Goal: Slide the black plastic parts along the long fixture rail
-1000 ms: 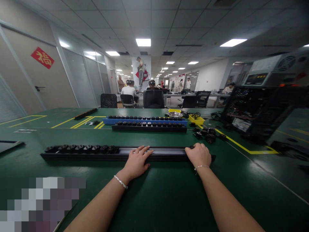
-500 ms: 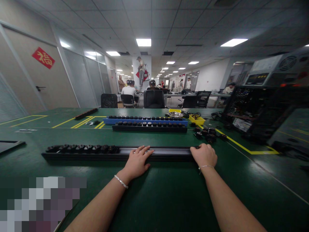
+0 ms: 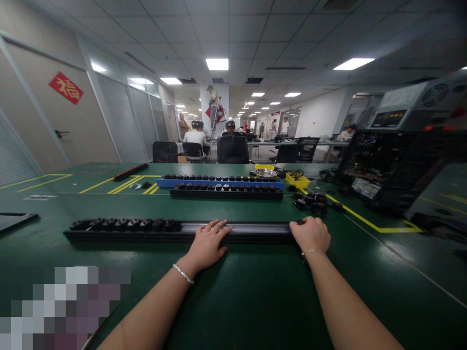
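Note:
A long black channel rail [image 3: 255,236] lies crosswise on the green table. Its left portion holds a row of several black socket-like modules [image 3: 133,223], while the right portion shows a bare grey inner channel. Across the middle of the rail rests my left hand [image 3: 210,243], open, fingers stretched over the top and thumb on the near side. My right hand [image 3: 312,234] is closed at the rail's right end; a bit of a small black part [image 3: 301,222] shows by its thumb, the rest hidden by the fingers.
Behind are a blue rail [image 3: 162,183] and a second black rail [image 3: 226,194], both filled with modules. Loose black parts [image 3: 317,201], a yellow bin [image 3: 297,181] and a metal bowl [image 3: 265,173] sit back right. An open computer case [image 3: 383,170] stands far right.
My right hand has shifted very slightly to the right at the rail's end. My left hand and the modules look unmoved.

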The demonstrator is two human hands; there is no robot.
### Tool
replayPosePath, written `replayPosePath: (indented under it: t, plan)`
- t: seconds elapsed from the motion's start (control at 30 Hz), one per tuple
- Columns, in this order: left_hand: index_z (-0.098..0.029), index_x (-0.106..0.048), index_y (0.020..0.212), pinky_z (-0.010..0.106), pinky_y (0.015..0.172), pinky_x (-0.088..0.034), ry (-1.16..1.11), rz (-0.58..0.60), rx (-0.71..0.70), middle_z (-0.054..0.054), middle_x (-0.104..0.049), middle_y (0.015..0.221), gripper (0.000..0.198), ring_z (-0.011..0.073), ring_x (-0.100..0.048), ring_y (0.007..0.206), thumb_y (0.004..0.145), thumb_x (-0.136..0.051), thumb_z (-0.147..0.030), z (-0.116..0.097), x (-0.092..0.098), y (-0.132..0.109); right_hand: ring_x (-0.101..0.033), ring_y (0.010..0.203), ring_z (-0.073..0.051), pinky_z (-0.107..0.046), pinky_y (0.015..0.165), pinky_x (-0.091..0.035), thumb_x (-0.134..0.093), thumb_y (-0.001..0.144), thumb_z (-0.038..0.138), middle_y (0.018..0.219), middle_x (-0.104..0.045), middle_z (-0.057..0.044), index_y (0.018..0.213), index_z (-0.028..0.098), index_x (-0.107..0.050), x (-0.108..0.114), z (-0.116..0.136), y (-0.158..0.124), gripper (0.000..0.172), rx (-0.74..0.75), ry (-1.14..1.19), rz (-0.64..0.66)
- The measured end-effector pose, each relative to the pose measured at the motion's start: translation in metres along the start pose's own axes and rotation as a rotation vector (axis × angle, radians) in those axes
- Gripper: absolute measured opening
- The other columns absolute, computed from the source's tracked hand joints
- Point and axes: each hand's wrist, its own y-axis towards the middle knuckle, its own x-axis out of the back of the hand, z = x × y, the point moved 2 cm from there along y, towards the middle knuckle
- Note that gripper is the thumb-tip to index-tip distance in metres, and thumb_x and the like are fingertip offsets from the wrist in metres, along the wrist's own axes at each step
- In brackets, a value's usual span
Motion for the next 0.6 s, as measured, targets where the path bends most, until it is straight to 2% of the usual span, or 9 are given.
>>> replayPosePath:
  t: [0.6]
  plan:
    - [-0.037, -0.032, 0.133, 0.05, 0.099, -0.028, 0.003, -0.009, -0.002, -0.002, -0.033, 0.145, 0.064, 0.0262, -0.027, 0.131, 0.075, -0.056, -0.032, 0.001, -0.0013, -0.0002, -0.051, 0.092, -0.028, -0.039, 0.074, -0.041, -0.044, 0.072, 0.045, 0.099, -0.056, -0.014, 0.098, 0.014, -0.064, -0.0003, -0.0066, 0.0018, 0.044, -0.029, 0.035, -0.049]
